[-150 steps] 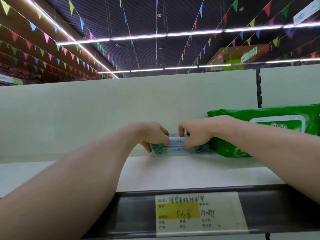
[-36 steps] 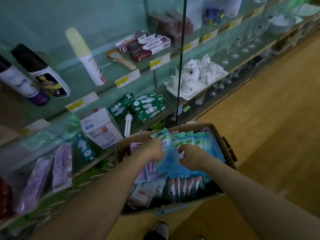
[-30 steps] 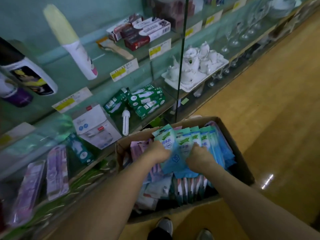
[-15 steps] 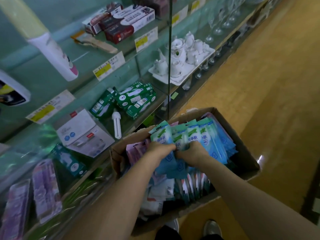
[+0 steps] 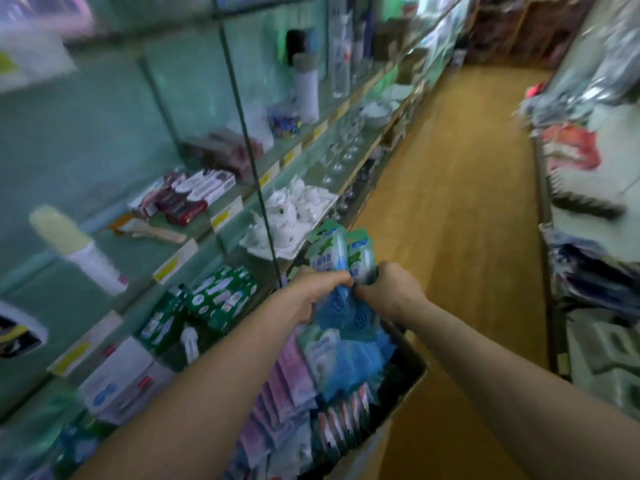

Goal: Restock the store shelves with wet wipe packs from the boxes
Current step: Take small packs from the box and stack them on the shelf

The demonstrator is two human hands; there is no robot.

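Observation:
Both hands hold a small bunch of blue-green wet wipe packs (image 5: 337,258) lifted above the cardboard box (image 5: 405,386). My left hand (image 5: 317,289) grips the left side of the bunch and my right hand (image 5: 391,289) grips the right side, with the pack tops sticking up between them. More wipe packs (image 5: 332,362), blue, pink and green, stand in rows in the box below. The picture is blurred by head motion.
Glass shelves (image 5: 194,251) on the left carry green boxes (image 5: 214,299), toothpaste cartons (image 5: 187,199), a white tea set (image 5: 294,209), bottles and glasses. A wooden aisle floor (image 5: 460,216) runs ahead. Another shelf unit (image 5: 588,209) with packaged goods lines the right.
The hands went from a top shelf down into the box, gathered packs, and now have lifted the bunch out of it. The view has swung up along the aisle.

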